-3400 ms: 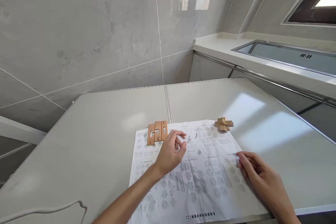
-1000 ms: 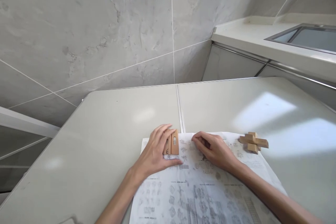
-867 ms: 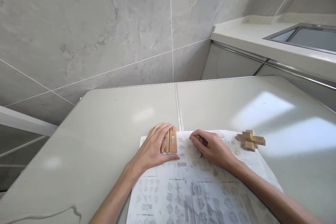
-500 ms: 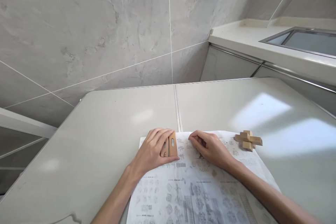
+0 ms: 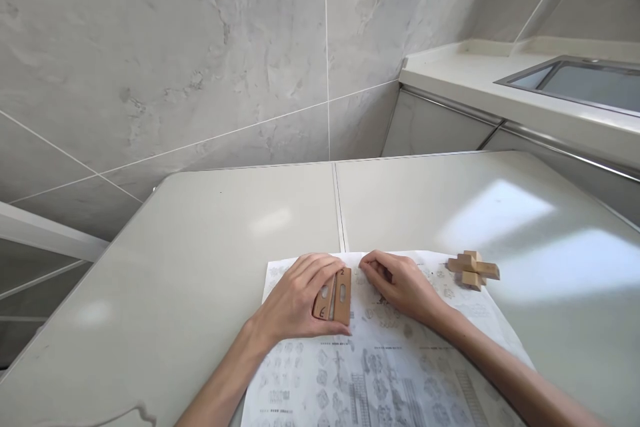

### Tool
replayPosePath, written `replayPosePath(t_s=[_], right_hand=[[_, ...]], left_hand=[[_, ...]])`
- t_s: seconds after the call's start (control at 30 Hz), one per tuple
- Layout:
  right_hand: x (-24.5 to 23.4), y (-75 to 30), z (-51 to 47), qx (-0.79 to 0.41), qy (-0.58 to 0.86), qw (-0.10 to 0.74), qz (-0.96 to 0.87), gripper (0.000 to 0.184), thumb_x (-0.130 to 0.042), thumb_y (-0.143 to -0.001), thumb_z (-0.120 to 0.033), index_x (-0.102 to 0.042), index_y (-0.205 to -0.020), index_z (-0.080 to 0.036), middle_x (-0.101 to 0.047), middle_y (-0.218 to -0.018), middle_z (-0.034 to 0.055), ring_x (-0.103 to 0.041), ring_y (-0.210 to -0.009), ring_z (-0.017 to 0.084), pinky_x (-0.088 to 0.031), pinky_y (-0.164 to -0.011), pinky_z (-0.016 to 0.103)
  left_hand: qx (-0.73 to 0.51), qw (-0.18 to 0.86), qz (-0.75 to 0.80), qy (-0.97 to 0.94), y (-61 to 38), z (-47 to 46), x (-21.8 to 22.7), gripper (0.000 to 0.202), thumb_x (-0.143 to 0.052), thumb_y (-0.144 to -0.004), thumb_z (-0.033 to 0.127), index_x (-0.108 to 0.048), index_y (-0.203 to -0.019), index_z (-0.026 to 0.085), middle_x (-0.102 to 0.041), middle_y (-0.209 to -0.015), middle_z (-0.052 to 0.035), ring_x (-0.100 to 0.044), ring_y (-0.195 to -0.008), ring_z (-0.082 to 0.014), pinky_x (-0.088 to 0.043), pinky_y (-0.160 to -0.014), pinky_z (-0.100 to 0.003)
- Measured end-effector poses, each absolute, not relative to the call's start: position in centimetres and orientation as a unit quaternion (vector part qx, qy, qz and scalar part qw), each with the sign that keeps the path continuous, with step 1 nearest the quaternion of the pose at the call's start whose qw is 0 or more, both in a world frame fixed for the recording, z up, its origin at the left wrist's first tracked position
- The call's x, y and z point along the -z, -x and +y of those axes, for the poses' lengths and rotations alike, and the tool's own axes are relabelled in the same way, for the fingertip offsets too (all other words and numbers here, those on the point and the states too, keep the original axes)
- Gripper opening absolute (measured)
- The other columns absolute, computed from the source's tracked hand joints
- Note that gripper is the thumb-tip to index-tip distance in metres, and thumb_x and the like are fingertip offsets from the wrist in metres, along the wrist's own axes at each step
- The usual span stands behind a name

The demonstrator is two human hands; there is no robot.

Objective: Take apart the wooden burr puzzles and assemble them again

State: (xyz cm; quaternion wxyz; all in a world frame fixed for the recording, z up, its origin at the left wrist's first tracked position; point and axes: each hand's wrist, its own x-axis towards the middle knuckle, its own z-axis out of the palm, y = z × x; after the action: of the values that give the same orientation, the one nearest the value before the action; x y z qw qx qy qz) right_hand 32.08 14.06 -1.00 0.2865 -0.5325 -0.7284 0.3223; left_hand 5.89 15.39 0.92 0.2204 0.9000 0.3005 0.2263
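My left hand (image 5: 295,300) lies over a set of flat wooden puzzle pieces (image 5: 339,296), thumb under their near edge and fingers curled over the top, gripping them. The pieces rest on a printed instruction sheet (image 5: 380,360) spread on the table. My right hand (image 5: 403,283) rests on the sheet just right of the pieces, fingers curled loosely with the tips on the paper and nothing seen in them. An assembled wooden cross puzzle (image 5: 473,269) sits at the sheet's far right corner, apart from both hands.
The pale grey table (image 5: 200,240) has a seam down its middle and stands against a tiled wall. A counter with a recessed sink (image 5: 575,77) runs at the right rear. A thin white cable (image 5: 135,410) lies at the near left edge.
My left hand has dragged the flat wooden pieces toward me and slightly right across the sheet. My right hand has stayed in place on the paper. The cross puzzle has not moved.
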Motion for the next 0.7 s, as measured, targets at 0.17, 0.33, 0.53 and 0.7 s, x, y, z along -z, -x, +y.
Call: replayPosePath(t_s=[0.17, 0.33, 0.53, 0.7], right_hand=[[1.2, -32.1, 13.8, -0.292, 0.524, 0.279, -0.750, 0.025, -0.046, -0.111, -0.034, -0.065, -0.100, -0.024, -0.065, -0.073, -0.0003, -0.058, -0.062, 0.018, -0.044, -0.062, 0.030], [1.7, -31.5, 12.8, -0.224, 0.451, 0.312, -0.806, 0.021, -0.058, -0.103, -0.026, -0.059, -0.124, -0.025, -0.068, -0.109, 0.0085, -0.067, -0.082, 0.022, -0.055, -0.069, 0.034], [2.1, -30.5, 11.7, -0.197, 0.404, 0.310, -0.838, 0.074, -0.082, -0.085, -0.030, -0.045, -0.149, -0.028, -0.059, -0.138, 0.0158, -0.061, -0.123, 0.036, -0.059, -0.098, 0.055], [2.2, -30.0, 11.3, -0.195, 0.415, 0.295, -0.838, 0.087, -0.089, -0.078, -0.036, -0.042, -0.151, -0.028, -0.060, -0.141, 0.0166, -0.058, -0.127, 0.040, -0.057, -0.102, 0.061]], left_hand=[[-0.289, 0.126, 0.385, -0.868, -5.2, 15.6, -0.8, 0.024, -0.063, -0.105, 0.042, -0.061, -0.118, 0.021, -0.071, -0.115, -0.0101, -0.066, -0.107, -0.0263, -0.052, -0.095, -0.043], [-0.262, 0.059, 0.386, -0.883, -4.7, 15.5, -1.3, 0.014, -0.066, -0.099, 0.030, -0.060, -0.090, 0.021, -0.065, -0.090, -0.0042, -0.058, -0.085, -0.0211, -0.048, -0.079, -0.037], [-0.232, 0.043, 0.344, -0.909, -4.4, 15.3, -1.3, 0.019, -0.077, -0.091, 0.034, -0.063, -0.089, 0.021, -0.066, -0.093, -0.0051, -0.058, -0.089, -0.0224, -0.047, -0.083, -0.038], [-0.226, 0.073, 0.349, -0.906, -4.7, 15.1, -1.3, 0.023, -0.077, -0.092, 0.039, -0.064, -0.088, 0.021, -0.064, -0.092, -0.0047, -0.056, -0.089, -0.0219, -0.046, -0.083, -0.038]])
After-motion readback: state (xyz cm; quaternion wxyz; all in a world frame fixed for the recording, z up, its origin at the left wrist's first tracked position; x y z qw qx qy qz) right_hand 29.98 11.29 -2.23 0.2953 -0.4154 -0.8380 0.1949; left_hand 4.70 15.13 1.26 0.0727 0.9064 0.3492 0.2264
